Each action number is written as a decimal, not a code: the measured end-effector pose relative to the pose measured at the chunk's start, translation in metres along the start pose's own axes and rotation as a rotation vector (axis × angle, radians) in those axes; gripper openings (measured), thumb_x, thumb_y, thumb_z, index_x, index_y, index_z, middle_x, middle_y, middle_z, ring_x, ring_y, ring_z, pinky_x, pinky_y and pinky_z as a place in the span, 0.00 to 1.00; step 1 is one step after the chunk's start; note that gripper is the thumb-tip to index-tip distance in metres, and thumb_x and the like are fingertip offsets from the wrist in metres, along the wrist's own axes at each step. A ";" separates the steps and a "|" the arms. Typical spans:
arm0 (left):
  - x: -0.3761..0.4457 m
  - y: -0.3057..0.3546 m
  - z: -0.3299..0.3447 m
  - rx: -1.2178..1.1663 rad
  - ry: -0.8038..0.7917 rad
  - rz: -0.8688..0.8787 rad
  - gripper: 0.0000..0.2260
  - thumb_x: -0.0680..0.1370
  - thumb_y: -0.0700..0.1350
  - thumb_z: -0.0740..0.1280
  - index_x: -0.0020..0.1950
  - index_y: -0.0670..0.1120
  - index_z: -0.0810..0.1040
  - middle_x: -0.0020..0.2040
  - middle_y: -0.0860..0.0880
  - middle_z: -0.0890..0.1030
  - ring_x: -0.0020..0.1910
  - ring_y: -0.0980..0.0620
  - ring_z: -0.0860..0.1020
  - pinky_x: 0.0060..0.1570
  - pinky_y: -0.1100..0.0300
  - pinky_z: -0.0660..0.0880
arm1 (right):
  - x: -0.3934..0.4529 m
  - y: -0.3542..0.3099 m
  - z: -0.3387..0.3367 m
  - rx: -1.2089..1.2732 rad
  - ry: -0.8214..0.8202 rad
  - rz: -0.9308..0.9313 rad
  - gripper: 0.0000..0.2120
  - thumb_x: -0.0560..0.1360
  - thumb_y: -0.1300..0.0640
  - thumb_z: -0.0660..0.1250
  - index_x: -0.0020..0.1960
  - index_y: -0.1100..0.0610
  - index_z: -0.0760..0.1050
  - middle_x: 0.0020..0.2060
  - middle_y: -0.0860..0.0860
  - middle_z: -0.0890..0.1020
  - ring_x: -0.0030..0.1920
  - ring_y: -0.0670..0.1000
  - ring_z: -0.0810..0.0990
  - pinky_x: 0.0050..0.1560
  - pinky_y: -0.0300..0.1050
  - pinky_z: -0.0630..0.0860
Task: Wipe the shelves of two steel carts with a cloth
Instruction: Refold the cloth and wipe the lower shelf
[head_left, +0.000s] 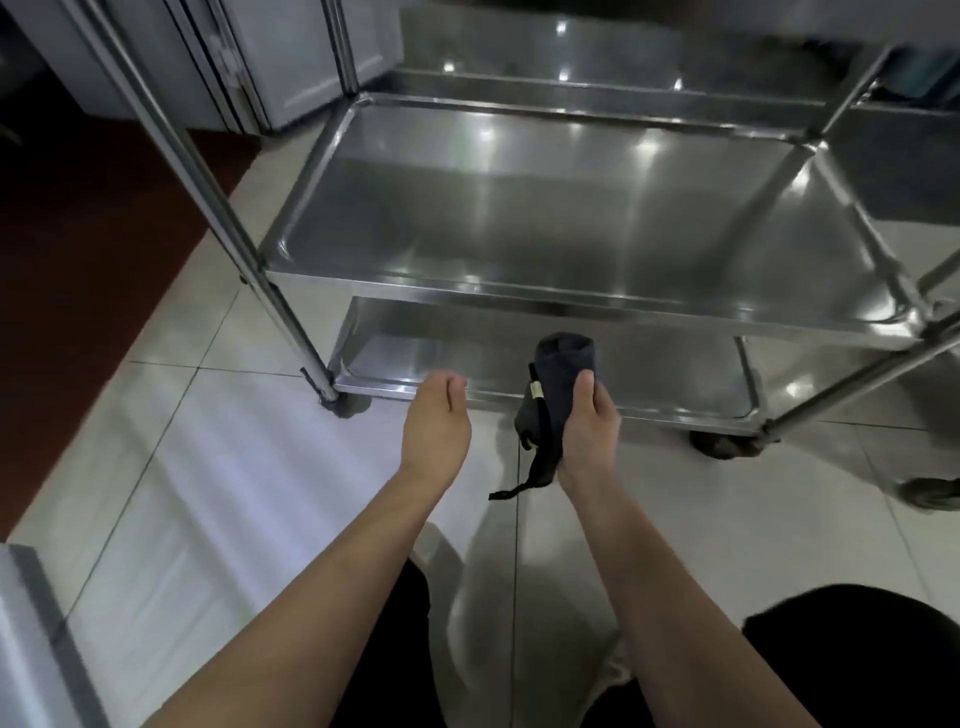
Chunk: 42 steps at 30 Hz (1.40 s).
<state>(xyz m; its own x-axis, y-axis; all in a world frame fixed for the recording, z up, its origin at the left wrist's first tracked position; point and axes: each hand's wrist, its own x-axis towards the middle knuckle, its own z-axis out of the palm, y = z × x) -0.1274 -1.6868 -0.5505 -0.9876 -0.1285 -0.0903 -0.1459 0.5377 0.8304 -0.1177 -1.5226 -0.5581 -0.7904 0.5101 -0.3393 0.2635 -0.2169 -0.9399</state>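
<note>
The dark cloth (551, 395), bunched up with a strap trailing below, sits clamped in the right hand (584, 434), thumb pointing up along it, in front of the steel cart's lower shelf (649, 374). The left hand (436, 418) reaches forward empty, fingers loosely curled together. The cart's top is cut off above the middle shelf (545, 223).

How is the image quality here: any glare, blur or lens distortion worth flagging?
Head view: bright spots of ceiling-light glare on the middle shelf; wide-angle bowing of the cart posts; soft blur at the frame edges; right hand and dark cloth sharp enough, left hand slightly soft.
</note>
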 end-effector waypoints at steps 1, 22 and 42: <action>0.007 -0.012 0.010 0.009 -0.003 0.024 0.12 0.86 0.48 0.53 0.51 0.47 0.74 0.48 0.50 0.77 0.46 0.52 0.75 0.43 0.62 0.64 | 0.011 0.014 0.006 -0.002 0.004 -0.023 0.18 0.83 0.41 0.63 0.45 0.52 0.82 0.40 0.50 0.81 0.42 0.52 0.78 0.47 0.52 0.77; 0.139 -0.170 0.069 0.493 -0.044 0.082 0.14 0.82 0.44 0.58 0.65 0.49 0.78 0.67 0.47 0.73 0.66 0.42 0.71 0.62 0.45 0.73 | 0.184 0.091 0.058 -0.351 -0.029 -0.106 0.19 0.78 0.51 0.68 0.65 0.59 0.78 0.51 0.56 0.83 0.57 0.62 0.82 0.55 0.57 0.80; 0.128 -0.218 0.093 0.823 0.020 0.218 0.23 0.79 0.45 0.59 0.75 0.57 0.67 0.73 0.57 0.67 0.71 0.55 0.69 0.66 0.48 0.61 | 0.221 0.177 0.117 -1.434 -0.281 -0.642 0.30 0.87 0.45 0.49 0.85 0.57 0.50 0.85 0.56 0.52 0.84 0.60 0.47 0.83 0.58 0.44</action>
<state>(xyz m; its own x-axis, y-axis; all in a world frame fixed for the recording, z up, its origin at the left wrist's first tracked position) -0.2278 -1.7431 -0.7939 -0.9985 0.0375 0.0411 0.0437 0.9856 0.1632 -0.3106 -1.5452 -0.7957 -0.9996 0.0063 -0.0267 0.0122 0.9735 -0.2285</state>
